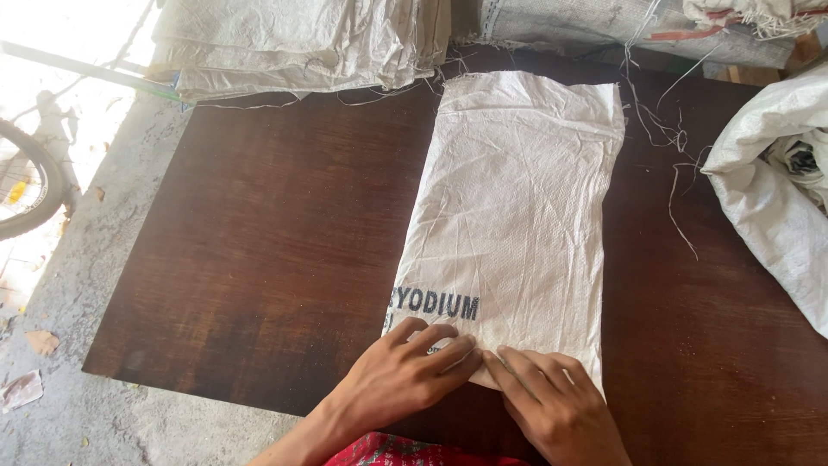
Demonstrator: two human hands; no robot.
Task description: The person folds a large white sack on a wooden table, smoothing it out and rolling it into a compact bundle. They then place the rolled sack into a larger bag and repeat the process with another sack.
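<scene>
A flat white woven sack with dark printed lettering lies lengthwise on a dark brown wooden board. My left hand rests palm down on the sack's near edge, fingers together and pointing right. My right hand presses flat beside it on the same near edge, fingers pointing left. The fingertips of both hands meet at the sack's bottom edge, which looks folded or pinched under them.
A stack of folded white sacks lies at the back left, more sacks at the back right. A bulging open sack sits at the right. Loose threads trail on the board. A bicycle wheel stands on the concrete floor, left.
</scene>
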